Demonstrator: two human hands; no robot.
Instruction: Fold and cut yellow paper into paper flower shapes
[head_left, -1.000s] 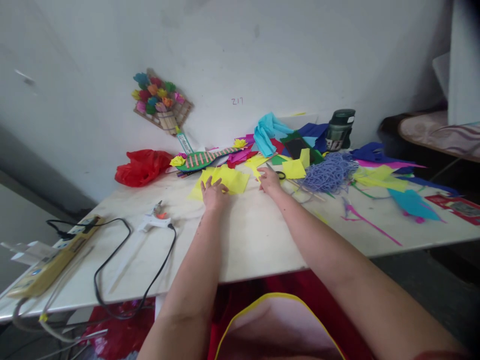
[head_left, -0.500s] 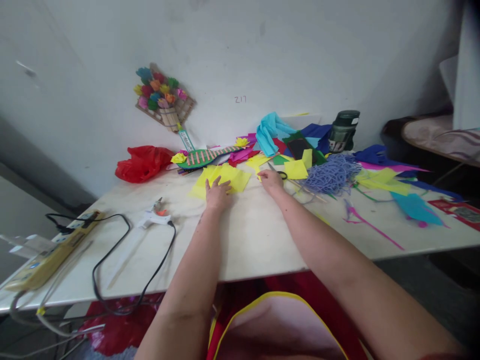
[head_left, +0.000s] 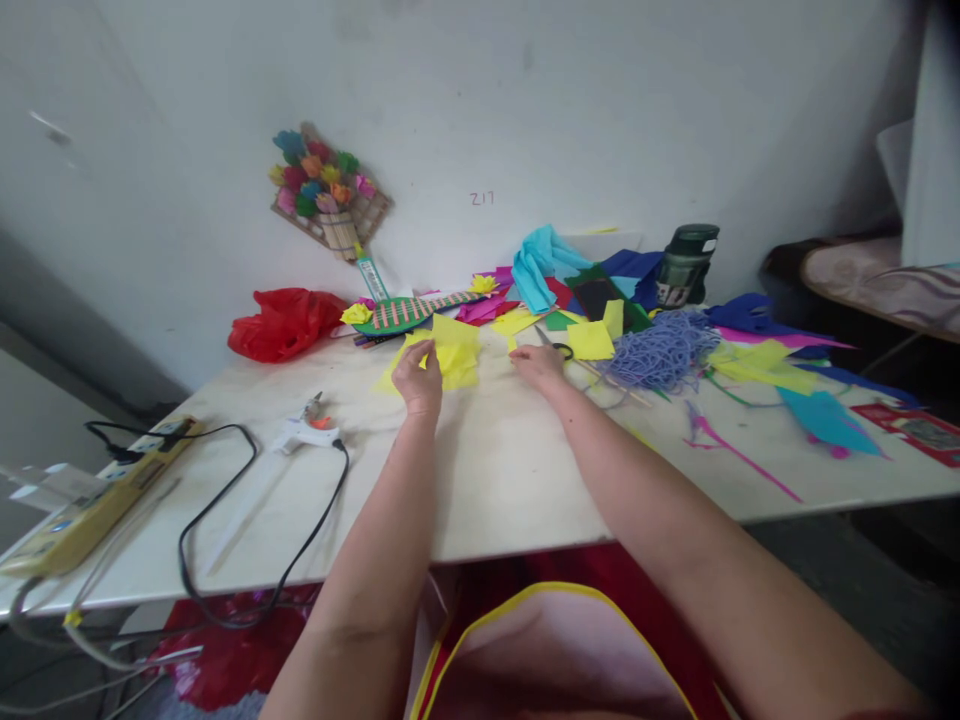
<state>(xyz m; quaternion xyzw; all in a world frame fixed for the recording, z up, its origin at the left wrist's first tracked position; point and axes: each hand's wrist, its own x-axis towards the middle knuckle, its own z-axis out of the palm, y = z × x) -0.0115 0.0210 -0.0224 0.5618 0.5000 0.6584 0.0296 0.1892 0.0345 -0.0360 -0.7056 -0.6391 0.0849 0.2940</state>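
On table [head_left: 510,470], left hand [head_left: 418,378] lifting yellow paper [head_left: 454,352]

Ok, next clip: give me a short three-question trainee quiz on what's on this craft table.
1. True or false: the left hand holds the yellow paper.
2. Which thing lies nearest the right hand? A. scissors B. glue gun C. red plastic bag
3. Fill in: the bundle of lavender cord lies on the table in front of the dark green ____.

Key: 1 true; 2 A; 3 bottle.
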